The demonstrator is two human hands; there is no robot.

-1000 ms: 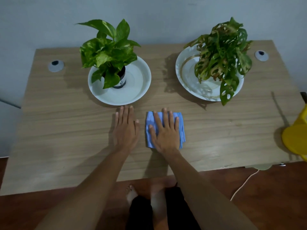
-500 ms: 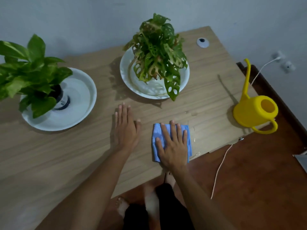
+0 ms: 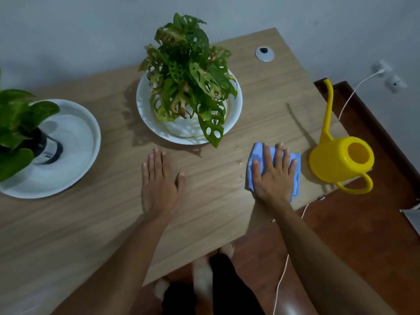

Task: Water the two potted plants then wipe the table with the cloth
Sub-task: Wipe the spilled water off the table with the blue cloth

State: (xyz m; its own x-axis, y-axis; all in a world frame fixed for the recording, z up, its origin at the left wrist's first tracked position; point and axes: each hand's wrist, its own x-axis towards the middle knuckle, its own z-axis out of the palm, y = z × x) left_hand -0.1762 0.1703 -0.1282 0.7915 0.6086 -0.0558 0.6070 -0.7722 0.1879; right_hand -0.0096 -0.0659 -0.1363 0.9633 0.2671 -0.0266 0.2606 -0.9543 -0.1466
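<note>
My right hand presses flat on a blue cloth on the wooden table, close to the table's right front edge. My left hand rests flat on the bare wood in the middle, fingers straight. A holey-leaved plant stands in a white dish behind both hands. A second plant with broad green leaves sits in a white dish at the far left. A few water drops lie just left of the cloth.
A yellow watering can stands at the table's right edge, just right of the cloth, spout pointing away. A round cable grommet sits at the back right. A white cord hangs past the table's front; my feet are below on the brown floor.
My right hand has slid the cloth to the right, toward the watering can. The view has swung right too. My left hand stays flat in the same spot.
</note>
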